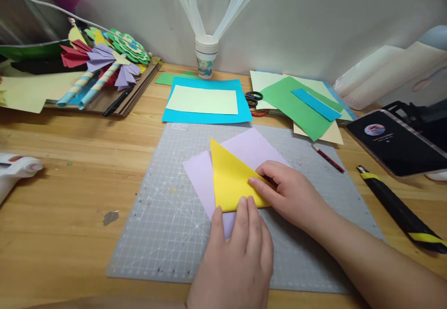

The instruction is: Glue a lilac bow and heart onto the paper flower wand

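A yellow paper [230,178], folded into a triangle, lies over a light purple sheet [253,146] on the grey cutting mat [150,234]. My left hand [239,248] rests at the bottom edge of the yellow paper, fingers apart and fingertips touching its fold. My right hand [286,190] grips the right corner of the yellow paper between thumb and fingers.
Behind the mat lie blue paper [244,99], a pale sheet [202,100], scissors [254,97] and green paper [296,108]. A pencil [328,158], cutter knife [401,209] and phone [398,141] are right. A glue gun [17,171] sits left; cups [206,57] hold white strips.
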A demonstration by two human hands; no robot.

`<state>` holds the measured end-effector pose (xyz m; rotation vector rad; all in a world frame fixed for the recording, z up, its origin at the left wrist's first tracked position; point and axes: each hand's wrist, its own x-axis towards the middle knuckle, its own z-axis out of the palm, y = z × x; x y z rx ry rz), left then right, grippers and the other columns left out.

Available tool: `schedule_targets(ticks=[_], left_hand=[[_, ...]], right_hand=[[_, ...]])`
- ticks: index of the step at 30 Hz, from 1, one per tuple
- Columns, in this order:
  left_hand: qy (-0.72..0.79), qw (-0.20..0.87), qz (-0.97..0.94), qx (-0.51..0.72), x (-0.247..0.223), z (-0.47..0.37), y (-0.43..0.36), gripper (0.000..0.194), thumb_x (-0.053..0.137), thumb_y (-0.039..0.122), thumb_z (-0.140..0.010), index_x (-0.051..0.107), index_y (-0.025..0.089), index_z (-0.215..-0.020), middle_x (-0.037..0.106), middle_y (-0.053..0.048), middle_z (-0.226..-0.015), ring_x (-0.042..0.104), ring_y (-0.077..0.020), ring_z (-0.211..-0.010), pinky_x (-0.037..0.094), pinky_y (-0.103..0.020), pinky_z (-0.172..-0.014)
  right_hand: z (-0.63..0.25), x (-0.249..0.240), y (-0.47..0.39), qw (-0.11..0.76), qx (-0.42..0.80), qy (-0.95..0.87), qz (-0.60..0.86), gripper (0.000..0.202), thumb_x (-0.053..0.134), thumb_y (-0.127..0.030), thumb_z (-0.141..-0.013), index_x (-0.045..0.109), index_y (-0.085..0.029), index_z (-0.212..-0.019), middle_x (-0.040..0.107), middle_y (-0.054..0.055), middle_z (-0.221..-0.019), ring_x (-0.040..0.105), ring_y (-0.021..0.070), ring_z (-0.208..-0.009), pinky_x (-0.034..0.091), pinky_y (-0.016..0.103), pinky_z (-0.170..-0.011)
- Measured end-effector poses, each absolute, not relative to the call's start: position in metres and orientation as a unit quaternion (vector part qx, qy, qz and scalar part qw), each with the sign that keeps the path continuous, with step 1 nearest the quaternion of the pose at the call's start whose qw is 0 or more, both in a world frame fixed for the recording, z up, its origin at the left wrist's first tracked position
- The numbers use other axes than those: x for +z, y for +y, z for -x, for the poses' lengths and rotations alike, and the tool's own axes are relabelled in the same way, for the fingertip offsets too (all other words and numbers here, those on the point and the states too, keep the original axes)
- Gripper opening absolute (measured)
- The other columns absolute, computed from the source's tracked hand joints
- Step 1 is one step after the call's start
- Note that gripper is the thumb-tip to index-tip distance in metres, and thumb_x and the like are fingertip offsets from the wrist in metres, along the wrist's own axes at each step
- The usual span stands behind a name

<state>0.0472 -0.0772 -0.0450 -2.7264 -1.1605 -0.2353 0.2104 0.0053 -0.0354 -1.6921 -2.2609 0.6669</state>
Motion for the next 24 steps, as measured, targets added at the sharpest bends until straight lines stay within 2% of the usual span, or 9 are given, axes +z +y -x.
schedule_targets(ticks=[24], left_hand=[[-0.396,0.062,0.913,-0.076,-0.0466,-0.0469,-0.0782,0.042,0.035,0.039,-0.093,0.057,0.017,-0.121,0.054,-0.013,-0.132,0.042,-0.0278,-0.126,0.040,-0.048,-0.088]], right_hand=[[-0.2087,-0.0342,0.0073,0.120,0.219,-0.773,0.584,0.021,0.049,-0.033,-0.086,0.050,-0.020,-0.070,0.056,0.000,-0.070,0.049,0.0142,-0.063,0.033,0.027,-0.056]])
